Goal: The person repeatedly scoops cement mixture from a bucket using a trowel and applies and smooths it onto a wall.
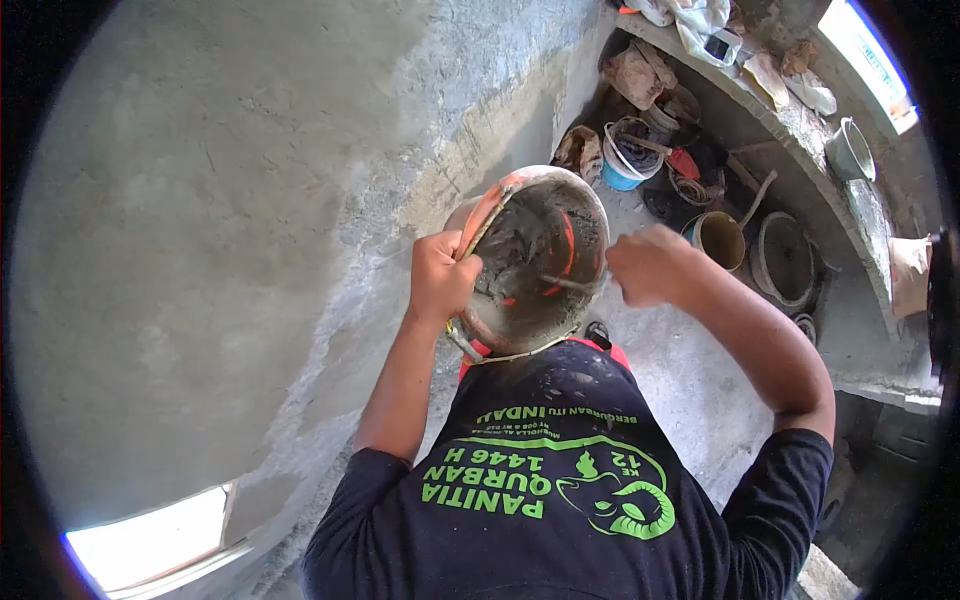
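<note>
Grey, wet, mortar-like paste (515, 240) sits in the tilted, round, orange-streaked bucket (590, 212), left hand (445, 280) clamped at its left rim, blurred right hand (652, 264) (grip indeterminate) beside the right; stirring appears underway, the next stroke needing steady bracing.

The floor (690, 365), grey and stained, bears a blue bucket (620, 178), a tan bucket (720, 242) and a round tub (783, 262). On the concrete table (868, 215) I observe a grey pail (850, 152) and plastic bag (697, 22).
</note>
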A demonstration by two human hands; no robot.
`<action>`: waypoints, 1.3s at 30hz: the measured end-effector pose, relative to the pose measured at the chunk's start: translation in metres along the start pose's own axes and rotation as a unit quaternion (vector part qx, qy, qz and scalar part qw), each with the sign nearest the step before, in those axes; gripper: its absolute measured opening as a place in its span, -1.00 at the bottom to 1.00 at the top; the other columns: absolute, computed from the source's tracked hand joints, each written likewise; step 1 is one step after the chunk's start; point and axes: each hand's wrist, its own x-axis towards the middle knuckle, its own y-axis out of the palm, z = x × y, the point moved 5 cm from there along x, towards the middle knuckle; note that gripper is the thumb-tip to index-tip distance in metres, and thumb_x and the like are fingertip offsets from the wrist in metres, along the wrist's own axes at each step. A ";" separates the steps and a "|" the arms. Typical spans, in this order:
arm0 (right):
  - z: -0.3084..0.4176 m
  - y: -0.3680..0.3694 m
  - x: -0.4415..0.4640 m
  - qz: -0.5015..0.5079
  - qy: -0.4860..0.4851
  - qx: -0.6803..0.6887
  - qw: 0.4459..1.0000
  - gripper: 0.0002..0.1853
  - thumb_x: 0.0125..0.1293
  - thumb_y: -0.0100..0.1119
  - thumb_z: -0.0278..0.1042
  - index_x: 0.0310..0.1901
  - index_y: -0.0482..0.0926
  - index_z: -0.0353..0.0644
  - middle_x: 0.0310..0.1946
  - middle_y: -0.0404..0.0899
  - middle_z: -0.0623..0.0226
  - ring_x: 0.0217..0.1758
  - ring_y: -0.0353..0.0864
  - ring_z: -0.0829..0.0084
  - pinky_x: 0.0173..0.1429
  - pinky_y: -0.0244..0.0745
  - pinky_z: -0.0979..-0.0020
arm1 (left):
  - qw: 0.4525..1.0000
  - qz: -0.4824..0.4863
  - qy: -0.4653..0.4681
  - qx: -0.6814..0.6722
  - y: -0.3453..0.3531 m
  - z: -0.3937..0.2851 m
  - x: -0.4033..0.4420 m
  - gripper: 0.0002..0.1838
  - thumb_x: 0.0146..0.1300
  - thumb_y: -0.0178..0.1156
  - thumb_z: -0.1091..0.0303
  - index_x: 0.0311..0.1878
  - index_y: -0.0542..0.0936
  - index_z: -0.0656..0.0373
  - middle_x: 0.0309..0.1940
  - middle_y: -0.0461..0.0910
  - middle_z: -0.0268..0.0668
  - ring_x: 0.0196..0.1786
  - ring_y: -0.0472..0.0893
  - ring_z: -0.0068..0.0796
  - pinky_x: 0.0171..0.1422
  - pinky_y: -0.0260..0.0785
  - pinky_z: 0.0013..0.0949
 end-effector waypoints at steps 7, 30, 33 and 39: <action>-0.016 0.002 0.006 -0.027 -0.001 0.105 0.994 -0.77 0.25 0.20 -0.26 -0.22 0.70 -0.25 -0.29 0.71 -0.05 -0.14 0.72 -0.09 -0.02 0.59 -0.01 | 0.998 0.027 -0.034 0.040 0.004 -0.015 -0.006 -0.85 -0.06 0.14 0.56 -0.61 0.36 0.26 -0.65 0.32 -0.53 -0.54 0.26 -0.70 -0.48 0.08 -0.38; -0.018 0.260 0.077 0.294 -0.063 0.861 0.409 -0.68 0.54 0.06 -0.15 -0.09 0.60 -0.29 -0.37 0.67 0.20 -0.54 0.57 0.48 -0.47 0.48 0.44 | 0.969 -0.049 -0.236 0.049 0.013 0.145 0.014 -0.57 0.30 0.34 0.21 -0.58 0.44 0.26 -0.71 0.31 -0.44 -0.56 0.29 -0.63 -0.48 0.14 -0.30; -0.020 0.301 0.115 0.264 -0.071 0.860 0.431 -0.70 0.58 0.02 -0.17 -0.14 0.60 -0.25 -0.42 0.60 0.33 -0.54 0.50 0.54 -0.45 0.41 0.48 | 0.959 -0.074 -0.272 0.021 0.016 0.258 -0.023 -0.63 0.29 0.35 0.29 -0.56 0.47 0.24 -0.67 0.35 -0.49 -0.53 0.32 -0.66 -0.46 0.16 -0.34; 0.018 0.358 0.208 0.080 -0.014 0.914 0.397 -0.67 0.55 0.08 -0.18 0.00 0.57 -0.34 -0.35 0.55 0.36 -0.36 0.55 0.55 -0.30 0.47 0.48 | 0.931 -0.117 -0.345 0.010 0.054 0.413 -0.076 -0.85 0.25 0.32 0.53 -0.42 0.55 0.26 -0.54 0.48 -0.52 -0.43 0.40 -0.67 -0.32 0.28 -0.43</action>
